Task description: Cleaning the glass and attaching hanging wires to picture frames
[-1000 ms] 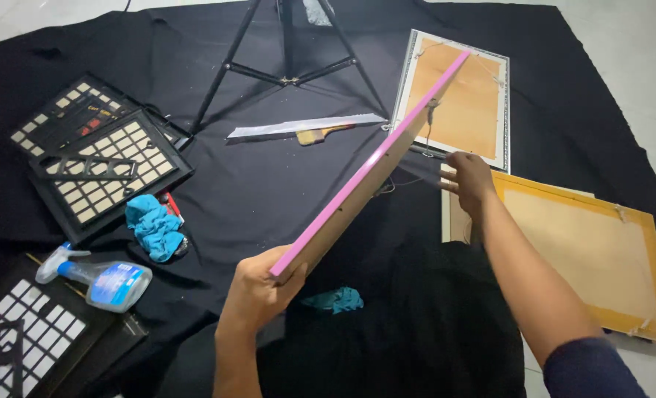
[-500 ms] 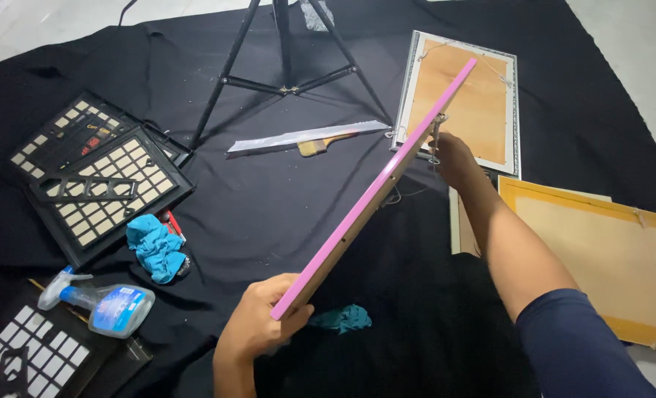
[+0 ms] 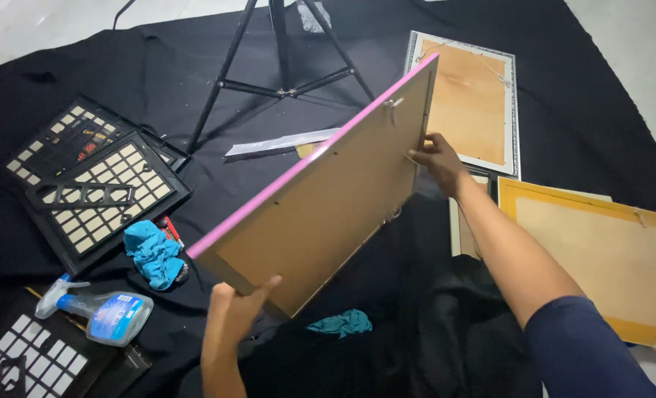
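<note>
A spray bottle (image 3: pixel 105 315) with a white trigger and a blue-and-white label is laid on its side at the lower left of the black cloth (image 3: pixel 121 66); clear liquid is seen inside it. Just above it a crumpled blue rag (image 3: pixel 151 252) is found, and a smaller teal rag (image 3: pixel 340 323) lies lower, near the middle.

A pink-edged picture frame (image 3: pixel 328 199) is held above the cloth, its brown backing board turned toward the camera. Its long axis runs diagonally, from the lower left near the person up to the upper right, and it is tilted so that the pink edge is uppermost. The lower corner is clasped by the left hand (image 3: pixel 234 313), fingers curled on the backing. The far right edge is gripped by the right hand (image 3: pixel 435 158).

On the cloth behind, a silver-edged frame (image 3: pixel 469 110) is laid back up, and a yellow frame (image 3: pixel 593 258) lies back up at the right. Black multi-window collage frames (image 3: pixel 92 184) are stacked at the left, and a black tripod (image 3: pixel 276 66) stands at the top.
</note>
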